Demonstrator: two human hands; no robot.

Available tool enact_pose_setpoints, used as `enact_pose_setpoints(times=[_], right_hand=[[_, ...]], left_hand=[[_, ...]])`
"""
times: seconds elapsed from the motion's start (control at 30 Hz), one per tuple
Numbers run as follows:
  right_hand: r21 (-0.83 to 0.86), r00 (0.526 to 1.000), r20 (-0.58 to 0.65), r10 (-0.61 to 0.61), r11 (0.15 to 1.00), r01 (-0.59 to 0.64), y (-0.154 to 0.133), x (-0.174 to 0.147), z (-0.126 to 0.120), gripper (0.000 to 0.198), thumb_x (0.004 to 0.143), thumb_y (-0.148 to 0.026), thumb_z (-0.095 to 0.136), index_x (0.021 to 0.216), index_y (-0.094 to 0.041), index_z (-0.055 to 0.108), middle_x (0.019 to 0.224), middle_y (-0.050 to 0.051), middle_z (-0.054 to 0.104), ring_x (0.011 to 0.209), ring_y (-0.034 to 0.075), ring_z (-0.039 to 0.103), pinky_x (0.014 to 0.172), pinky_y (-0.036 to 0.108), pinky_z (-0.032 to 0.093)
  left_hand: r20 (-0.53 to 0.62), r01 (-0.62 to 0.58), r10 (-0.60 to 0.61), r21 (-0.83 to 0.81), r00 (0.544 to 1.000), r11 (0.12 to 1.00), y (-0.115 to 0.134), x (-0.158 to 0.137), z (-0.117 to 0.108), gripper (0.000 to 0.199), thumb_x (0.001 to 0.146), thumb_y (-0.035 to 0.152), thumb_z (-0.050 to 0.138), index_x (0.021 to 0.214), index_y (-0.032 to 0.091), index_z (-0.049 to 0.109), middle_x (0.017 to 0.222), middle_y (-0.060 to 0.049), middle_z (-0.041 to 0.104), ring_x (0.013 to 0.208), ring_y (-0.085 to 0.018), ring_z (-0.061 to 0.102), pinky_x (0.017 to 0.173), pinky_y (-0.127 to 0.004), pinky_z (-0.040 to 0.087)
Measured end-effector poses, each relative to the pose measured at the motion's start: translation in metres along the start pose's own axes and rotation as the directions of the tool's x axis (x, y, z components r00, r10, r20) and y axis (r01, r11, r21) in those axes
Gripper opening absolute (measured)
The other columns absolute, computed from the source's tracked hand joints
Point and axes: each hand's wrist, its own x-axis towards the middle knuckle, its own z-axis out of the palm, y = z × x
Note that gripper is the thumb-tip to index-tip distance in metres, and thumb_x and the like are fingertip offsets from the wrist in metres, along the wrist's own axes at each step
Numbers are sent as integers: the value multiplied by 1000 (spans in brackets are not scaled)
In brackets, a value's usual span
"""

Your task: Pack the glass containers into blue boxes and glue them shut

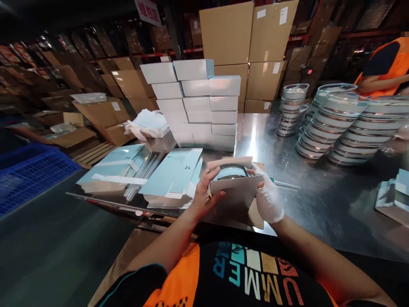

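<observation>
Shiny grey steel covers the table (309, 213), its near edge running just in front of the wearer, with dark floor (54, 251) at the near left. On the left part of the top lie two stacks of pale blue cards (172, 168), the farther-left one crossed by white bands, with a bundle of clear strips (143, 177) between them. More cards lie by the right edge. Beyond the left stacks sits a white basket (159, 131) heaped with something pale, and to its right a wall of white boxes (198, 104). On the far right stand several stacks of round packs (329, 119), with a co-worker's orange top (402, 59) behind them. A blue crate (35, 175) is at the far left; farther back, tall brown cartons (226, 34) rise before dim, loaded shelving.

Near the table's front edge, an open-topped sleeve (236, 194) is between the two hands, touching both. The left hand (204, 192), ungloved, grips its left end, thumb on the near wall and fingers at the top. The right hand (269, 198), in a white glove with fingertips showing, holds the right end. Inside, between the walls, a round pack's curved rim (232, 172) shows; its lower part is hidden.
</observation>
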Motion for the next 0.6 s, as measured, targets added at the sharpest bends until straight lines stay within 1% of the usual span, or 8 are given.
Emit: enact_pose_setpoints(times=[0.07,0.17,0.23,0.33,0.4,0.5,0.53,0.6], right_hand=[[63,1000,-4,-3,998,4,2,-4,1,81,80,-88,74,129,-24,73,159,14,61,148,40,57,115,51,56],[73,999,-13,-46,996,47,5,-9,1,84,82,-85,75,139,-23,69,164,15,56,154,40,51,127,56,44],[69,999,-8,-53,996,54,7,-11,1,87,83,-83,77,145,-23,66,168,15,52,156,39,49,130,57,41],[47,1000,15,0,999,-1,10,-9,3,88,84,-83,74,148,-24,64,159,15,60,148,38,58,122,55,50],[-20,999,-17,29,999,-29,12,-5,7,80,85,-84,71,138,-23,69,137,14,74,130,37,70,110,54,58],[-142,993,-119,20,989,-37,14,3,15,59,87,-73,72,117,-23,70,113,11,78,106,32,74,101,51,61],[-166,987,-161,17,985,-44,15,5,17,52,87,-66,74,115,-23,68,112,10,77,104,30,73,100,50,61],[-188,973,-232,4,981,-49,16,10,21,47,84,-51,75,119,-23,62,115,10,75,105,28,71,98,46,60]], left_hand=[[70,-35,31,57,997,998,4,5,-3,53,96,67,70,121,20,77,115,-13,75,122,-32,65,108,-48,53],[164,-79,73,35,984,996,6,11,-7,48,98,67,68,94,20,78,83,-8,70,103,-29,65,94,-41,56],[147,-61,57,22,988,998,5,10,-7,53,97,71,67,107,19,79,97,-11,74,110,-30,66,97,-43,55],[52,-17,15,35,999,999,5,1,-2,68,99,72,62,139,18,69,134,-18,70,132,-35,61,115,-52,48],[15,-22,21,31,1000,999,6,-7,4,58,103,68,58,130,19,73,125,-16,73,130,-34,61,117,-54,46],[-23,6,-7,-34,1000,999,6,-14,14,49,102,67,61,100,19,76,104,-12,71,111,-30,66,102,-46,55],[-61,40,-44,-71,997,997,5,-16,17,51,100,69,64,103,19,75,108,-12,70,109,-29,67,97,-44,56],[-182,86,-115,-160,977,983,-1,-19,22,63,94,76,67,125,21,68,122,-14,69,112,-29,68,95,-41,57]])
